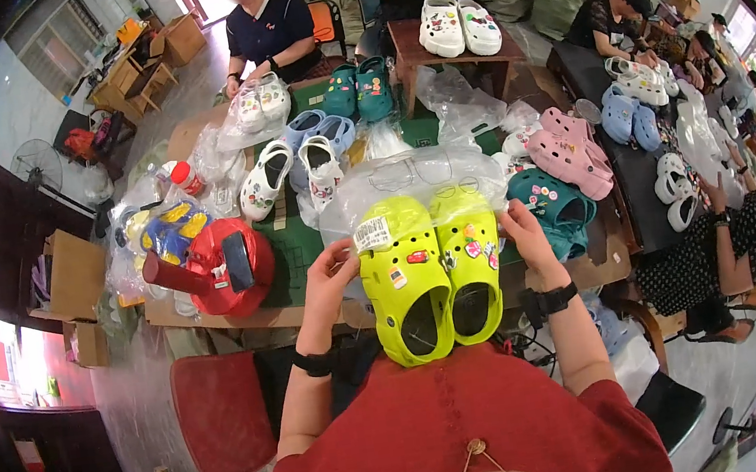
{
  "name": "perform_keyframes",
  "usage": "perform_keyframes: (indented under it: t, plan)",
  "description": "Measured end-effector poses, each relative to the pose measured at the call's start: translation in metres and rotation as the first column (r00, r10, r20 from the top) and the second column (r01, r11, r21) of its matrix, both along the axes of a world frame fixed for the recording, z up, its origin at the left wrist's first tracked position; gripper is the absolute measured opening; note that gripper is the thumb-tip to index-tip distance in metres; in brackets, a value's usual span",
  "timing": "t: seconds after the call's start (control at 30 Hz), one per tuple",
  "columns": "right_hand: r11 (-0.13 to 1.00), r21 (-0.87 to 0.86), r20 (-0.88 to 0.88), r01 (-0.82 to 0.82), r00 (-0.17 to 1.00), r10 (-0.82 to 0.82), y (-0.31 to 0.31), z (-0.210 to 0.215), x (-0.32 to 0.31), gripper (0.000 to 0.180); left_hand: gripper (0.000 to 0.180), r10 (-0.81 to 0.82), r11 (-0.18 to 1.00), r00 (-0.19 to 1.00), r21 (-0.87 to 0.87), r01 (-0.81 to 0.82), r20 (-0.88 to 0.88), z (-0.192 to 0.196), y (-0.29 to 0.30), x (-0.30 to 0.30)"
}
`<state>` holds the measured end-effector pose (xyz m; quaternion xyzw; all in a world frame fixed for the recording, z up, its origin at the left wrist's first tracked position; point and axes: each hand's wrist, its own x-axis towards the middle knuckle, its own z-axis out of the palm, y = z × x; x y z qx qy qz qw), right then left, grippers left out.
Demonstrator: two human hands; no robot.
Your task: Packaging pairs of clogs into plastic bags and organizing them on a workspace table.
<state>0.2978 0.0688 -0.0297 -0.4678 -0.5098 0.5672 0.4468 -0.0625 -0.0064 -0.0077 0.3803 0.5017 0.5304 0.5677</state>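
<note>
A pair of lime-green clogs (pixel 405 275) with small charms stands in front of my chest, heels toward me. A clear plastic bag (pixel 363 191) covers their toe ends, with a white label near the left toe. My left hand (pixel 333 268) pinches the bag's edge beside the left clog. On the other side, my right hand (pixel 529 234) has its fingers closed at the bag's edge by the right clog. Close to my right hand lie dark teal clogs (pixel 538 197). White clogs (pixel 266 182) rest on the green tabletop beyond my left hand.
A red round container (pixel 238 286) with a dark phone (pixel 237 261) on it stands at the left. Pink clogs (pixel 566 156) lie at the right. Several people work around the tables; white clogs (pixel 442 28) stand on a wooden stand (pixel 460 58) at the far side.
</note>
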Motion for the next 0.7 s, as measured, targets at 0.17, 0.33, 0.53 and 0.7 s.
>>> perform_keyframes:
  t: [0.17, 0.33, 0.53, 0.7]
  plan:
    - [1.0, 0.003, 0.024, 0.014, 1.0, -0.014, -0.012, -0.003, -0.001, 0.017, 0.023, 0.145, 0.98, 0.983, 0.155, -0.127, -0.112, -0.008, -0.01, 0.008]
    - [0.995, 0.083, 0.328, 0.062, 0.941, -0.086, -0.007, -0.03, 0.013, 0.019, 0.012, 0.301, 0.9, 0.795, 0.433, -0.054, -0.526, -0.001, -0.016, 0.014]
    - [0.998, 0.063, 0.24, 0.003, 0.971, -0.018, -0.017, -0.01, 0.008, 0.015, 0.015, 0.426, 0.822, 0.584, 0.565, 0.069, -0.691, -0.006, -0.023, 0.01]
    - [0.964, 0.26, 0.227, 0.045, 0.968, -0.106, -0.031, -0.03, 0.01, 0.012, 0.014, 0.348, 0.86, 0.63, 0.503, 0.08, -0.694, -0.014, -0.022, 0.012]
